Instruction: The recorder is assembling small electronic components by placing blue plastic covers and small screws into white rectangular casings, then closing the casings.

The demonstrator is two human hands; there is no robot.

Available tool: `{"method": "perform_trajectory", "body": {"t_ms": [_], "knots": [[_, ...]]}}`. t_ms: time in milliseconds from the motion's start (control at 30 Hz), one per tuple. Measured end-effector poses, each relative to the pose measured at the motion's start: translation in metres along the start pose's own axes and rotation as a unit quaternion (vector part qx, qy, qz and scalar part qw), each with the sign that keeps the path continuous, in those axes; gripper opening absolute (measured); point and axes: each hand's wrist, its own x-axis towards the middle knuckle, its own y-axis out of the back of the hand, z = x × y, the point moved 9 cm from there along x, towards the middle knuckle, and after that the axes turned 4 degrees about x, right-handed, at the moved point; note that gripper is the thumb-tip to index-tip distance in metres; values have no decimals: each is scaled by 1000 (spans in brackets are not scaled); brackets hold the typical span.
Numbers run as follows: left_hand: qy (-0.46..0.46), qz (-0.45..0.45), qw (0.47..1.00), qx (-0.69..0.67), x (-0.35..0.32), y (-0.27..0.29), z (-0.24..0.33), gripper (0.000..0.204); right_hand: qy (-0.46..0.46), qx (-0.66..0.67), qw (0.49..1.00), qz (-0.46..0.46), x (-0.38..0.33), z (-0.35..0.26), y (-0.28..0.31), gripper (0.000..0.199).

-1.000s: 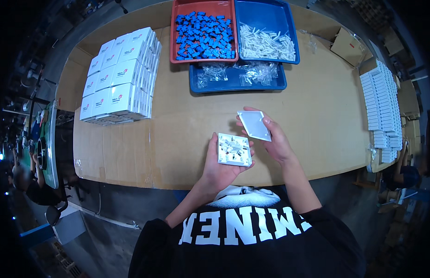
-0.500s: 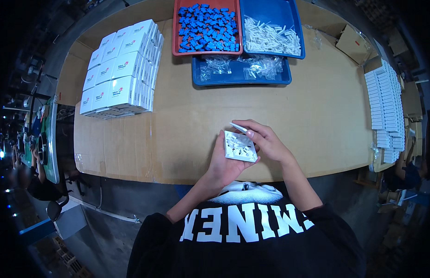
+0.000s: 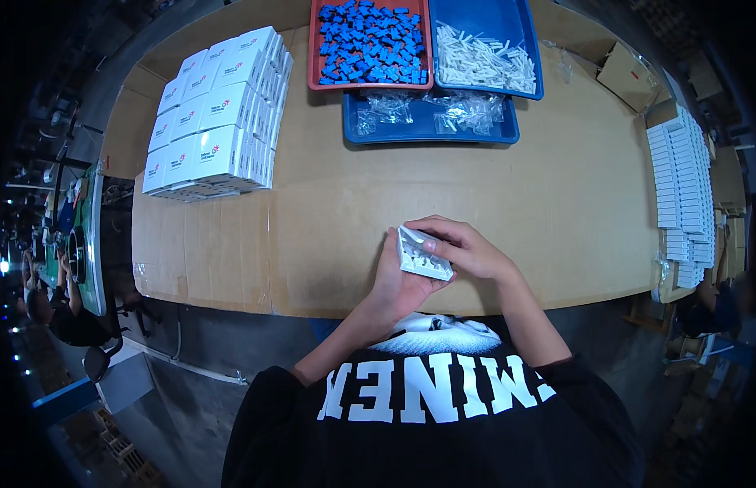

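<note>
Near the front of the cardboard-covered table, a small white square case [image 3: 433, 264] lies tilted in my left hand [image 3: 392, 281]. My left fingers and palm cup it from below and along its left side. Small white parts show inside, too fine to tell apart. My right hand [image 3: 469, 248] reaches over the upper right of the case. Its thumb presses a thin white piece [image 3: 416, 238] at the upper left of the case's open face, and the fingers curl over the far edge. The right hand covers part of the case.
A stack of white boxes [image 3: 203, 122] stands at the left. At the back are a red tray [image 3: 313, 49] of blue parts, a blue tray [image 3: 537, 57] of white sticks and a blue tray [image 3: 431, 138] of clear bags. White cases [image 3: 679, 187] are piled at the right edge.
My right hand has brought the thin white piece from above the far edge down into the case. The case has tilted slightly in my left hand.
</note>
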Motion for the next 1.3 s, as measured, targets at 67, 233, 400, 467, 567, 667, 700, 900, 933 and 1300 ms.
{"method": "perform_trajectory", "body": {"t_ms": [67,233,400,467,567,667,700,900,933,1300], "knots": [[2,-5,1000,-3,1,-2,-1,66,-37,41,998,5,0,10,0,42],[10,46,999,-17,1,-6,-2,63,-73,54,996,-23,2,14,0,43],[14,20,999,-45,7,10,-7,57,-57,0,998,17,6,22,3,41],[23,31,998,-52,10,16,-9,55,-102,-23,994,14,5,30,4,40],[30,-5,998,-58,11,13,-8,51,-115,-31,993,24,7,25,5,40],[42,27,998,-50,10,17,-9,49,-116,-51,992,15,7,24,5,41],[40,22,997,-57,11,18,-9,48,-116,-51,992,14,9,22,5,41],[38,9,997,-69,13,23,-9,48,-121,-62,991,-3,11,19,2,43],[38,0,997,-74,14,22,-9,49,-142,-56,988,-6,10,22,2,44],[22,59,997,-51,5,13,-3,57,-101,-34,994,19,-3,20,-4,42]]}}
